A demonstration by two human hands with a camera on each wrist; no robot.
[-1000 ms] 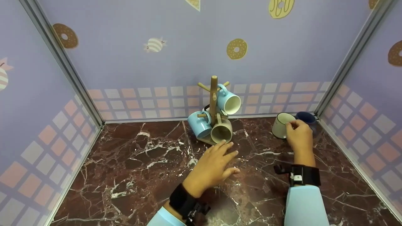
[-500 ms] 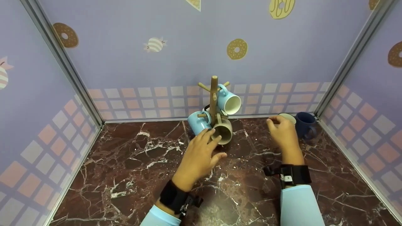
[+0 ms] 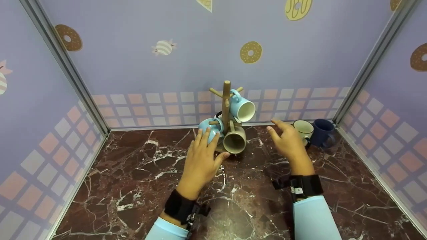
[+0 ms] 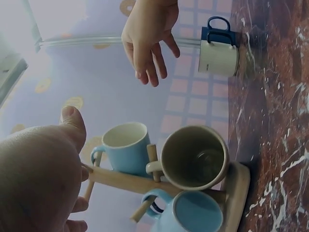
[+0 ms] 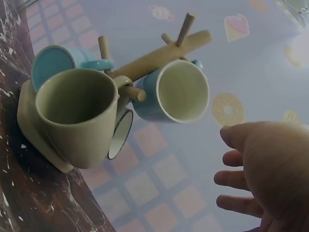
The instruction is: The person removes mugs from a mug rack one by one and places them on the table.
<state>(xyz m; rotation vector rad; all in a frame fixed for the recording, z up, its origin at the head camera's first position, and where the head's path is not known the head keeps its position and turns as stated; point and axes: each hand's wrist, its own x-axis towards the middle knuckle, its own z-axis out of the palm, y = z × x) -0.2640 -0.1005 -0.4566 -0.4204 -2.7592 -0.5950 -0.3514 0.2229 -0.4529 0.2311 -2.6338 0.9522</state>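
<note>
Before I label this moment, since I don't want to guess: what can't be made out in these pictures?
Head view: part of the lower blue mug, behind the left hand.
Right wrist view: much of the dark-rimmed mug, behind the beige mug.
Left wrist view: most of the navy mug, behind the cream mug.
Right wrist view: part of the right hand, cut off by the right edge.

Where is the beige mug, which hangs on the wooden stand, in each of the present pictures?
Head: the beige mug is near the centre, just right of the lower light-blue mug.
Left wrist: right of centre, in the lower half, above that light-blue mug.
Right wrist: in the left half, its opening upward.
Shared landmark: the stand's wooden post, visible in all three.
</note>
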